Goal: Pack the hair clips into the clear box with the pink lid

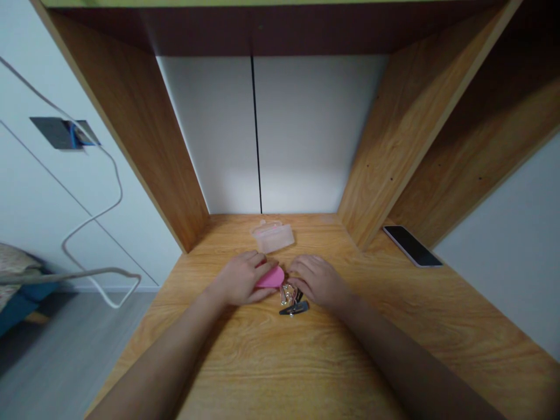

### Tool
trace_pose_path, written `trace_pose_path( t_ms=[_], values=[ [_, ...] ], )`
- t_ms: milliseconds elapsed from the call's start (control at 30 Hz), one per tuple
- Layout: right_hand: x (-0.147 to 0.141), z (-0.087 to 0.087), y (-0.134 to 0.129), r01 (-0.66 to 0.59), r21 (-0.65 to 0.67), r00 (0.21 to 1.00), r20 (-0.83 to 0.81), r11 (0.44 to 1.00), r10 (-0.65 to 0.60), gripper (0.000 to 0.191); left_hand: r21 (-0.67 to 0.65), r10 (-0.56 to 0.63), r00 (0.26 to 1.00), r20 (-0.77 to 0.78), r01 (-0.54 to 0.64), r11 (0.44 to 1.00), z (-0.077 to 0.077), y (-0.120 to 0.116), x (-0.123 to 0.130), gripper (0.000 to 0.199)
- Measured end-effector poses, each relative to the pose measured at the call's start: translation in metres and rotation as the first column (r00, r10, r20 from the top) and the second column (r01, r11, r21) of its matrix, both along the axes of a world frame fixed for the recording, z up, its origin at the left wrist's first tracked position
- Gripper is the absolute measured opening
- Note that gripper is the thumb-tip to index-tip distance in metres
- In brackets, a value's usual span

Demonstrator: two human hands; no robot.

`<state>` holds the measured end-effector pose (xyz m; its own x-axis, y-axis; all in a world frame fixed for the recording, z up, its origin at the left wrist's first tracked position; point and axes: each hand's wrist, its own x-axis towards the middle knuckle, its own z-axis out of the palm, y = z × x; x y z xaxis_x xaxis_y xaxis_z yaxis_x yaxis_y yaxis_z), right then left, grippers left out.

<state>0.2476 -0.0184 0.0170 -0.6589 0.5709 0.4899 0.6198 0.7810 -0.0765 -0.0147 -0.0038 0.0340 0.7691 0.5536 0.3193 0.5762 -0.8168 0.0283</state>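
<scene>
Wood-grain desk (271,367) lies beneath us; our left hand (245,279) pinches the pink object (272,277) between thumb and fingers, ten o'clock from the clips (294,308); our right hand (319,282) curls its fingers at two o'clock, whether pinching we cannot tell; best steady the pink object, handle clips singly.

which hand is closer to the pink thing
Left: the left hand holds the pink thing; the right hand is just to its right, by the hair clips.

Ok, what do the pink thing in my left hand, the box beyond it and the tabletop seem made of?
Pink thing: perhaps plastic or silicone, smooth and evenly coloured. Box: likely plastic, frosted, since it's translucent. Tabletop: wood or wood-look laminate, low-sheen, judging by its grain.
</scene>
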Motion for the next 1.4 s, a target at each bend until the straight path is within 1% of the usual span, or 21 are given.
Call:
trace_pose_path(
  t_ms=[67,100,133,200,267,333,367,433,500,600,633,700,800,833,867,933,967,1000,1100,1233,1400],
  values=[
    [0.006,0.004,0.001,0.166,-0.066,0.986,0.001,0.984,-0.166,0.014,-0.016,0.066,0.998,-0.021,-0.066,0.998,0.006,0.004,-0.009,0.055],
    [0.009,0.004,0.002,0.255,-0.097,0.967,0.020,0.962,-0.254,0.014,-0.025,0.123,0.992,-0.030,-0.124,0.992,0.008,0.005,-0.014,0.054],
    [0.012,0.003,0.004,0.343,-0.128,0.939,0.049,0.931,-0.339,0.013,-0.037,0.195,0.980,-0.036,-0.197,0.980,0.010,0.007,-0.018,0.053],
    [0.017,-0.001,0.008,0.468,-0.187,0.884,0.119,0.864,-0.453,0.010,-0.064,0.361,0.931,-0.059,-0.364,0.929,0.009,0.010,-0.023,0.051],
    [0.019,-0.007,0.012,0.484,-0.239,0.875,0.144,0.842,-0.462,0.006,-0.088,0.501,0.859,-0.103,-0.510,0.856,0.004,0.012,-0.025,0.053],
    [0.019,-0.012,0.014,0.429,-0.283,0.903,0.114,0.858,-0.414,0.008,-0.085,0.587,0.799,-0.134,-0.599,0.796,-0.003,0.013,-0.026,0.054],
    [0.017,-0.014,0.015,0.384,-0.301,0.923,0.089,0.873,-0.375,0.009,-0.075,0.609,0.781,-0.140,-0.622,0.780,-0.006,0.014,-0.026,0.054],
    [0.012,-0.017,0.015,0.284,-0.324,0.957,0.035,0.902,-0.289,0.011,-0.049,0.621,0.771,-0.140,-0.632,0.774,-0.011,0.014,-0.026,0.052],
    [0.006,-0.019,0.014,0.192,-0.332,0.978,-0.011,0.924,-0.207,0.012,-0.029,0.612,0.780,-0.130,-0.620,0.784,-0.012,0.014,-0.025,0.049],
    [0.001,-0.021,0.012,0.097,-0.322,0.992,-0.041,0.942,-0.116,0.016,0.008,0.620,0.782,-0.063,-0.621,0.784,-0.007,0.012,-0.021,0.044],
    [0.001,-0.021,0.011,0.086,-0.312,0.993,-0.046,0.946,-0.106,0.017,0.022,0.622,0.782,-0.030,-0.622,0.783,-0.004,0.011,-0.019,0.042],
    [0.002,-0.021,0.011,0.115,-0.282,0.989,-0.057,0.952,-0.137,0.019,0.045,0.597,0.802,0.021,-0.597,0.801,0.001,0.008,-0.015,0.039],
    [0.005,-0.019,0.011,0.229,-0.246,0.969,-0.037,0.942,-0.245,0.023,0.083,0.454,0.888,0.072,-0.459,0.884,0.002,0.001,-0.005,0.036],
    [0.005,-0.019,0.011,0.256,-0.240,0.963,-0.018,0.936,-0.268,0.024,0.078,0.385,0.919,0.085,-0.391,0.917,-0.001,-0.001,0.000,0.034],
    [0.005,-0.018,0.010,0.267,-0.240,0.961,0.001,0.933,-0.275,0.024,0.061,0.288,0.954,0.085,-0.293,0.954,-0.004,-0.003,0.004,0.032],
    [0.004,-0.018,0.008,0.248,-0.251,0.968,0.022,0.936,-0.251,0.023,0.026,0.119,0.988,0.097,-0.122,0.992,-0.013,-0.005,0.014,0.030],
    [0.002,-0.018,0.007,0.223,-0.261,0.974,0.023,0.939,-0.225,0.023,0.005,0.056,0.994,0.098,-0.057,0.998,-0.018,-0.006,0.019,0.032],
    [0.001,-0.017,0.006,0.195,-0.268,0.980,0.019,0.943,-0.197,0.022,-0.009,0.026,0.995,0.098,-0.025,1.000,-0.023,-0.007,0.023,0.037],
    [-0.002,-0.017,0.004,0.115,-0.284,0.993,-0.001,0.952,-0.120,0.022,-0.040,-0.026,0.996,0.082,0.030,0.999,-0.030,-0.008,0.031,0.045],
    [0.001,-0.017,0.008,0.063,-0.313,0.995,-0.056,0.948,-0.084,0.028,-0.080,-0.042,0.997,0.066,0.047,0.996,-0.027,-0.007,0.031,0.041],
    [0.010,-0.017,0.013,0.076,-0.338,0.985,-0.121,0.938,-0.123,0.033,-0.076,-0.052,0.998,0.033,0.055,0.996,-0.021,-0.007,0.025,0.033]
  ],
)
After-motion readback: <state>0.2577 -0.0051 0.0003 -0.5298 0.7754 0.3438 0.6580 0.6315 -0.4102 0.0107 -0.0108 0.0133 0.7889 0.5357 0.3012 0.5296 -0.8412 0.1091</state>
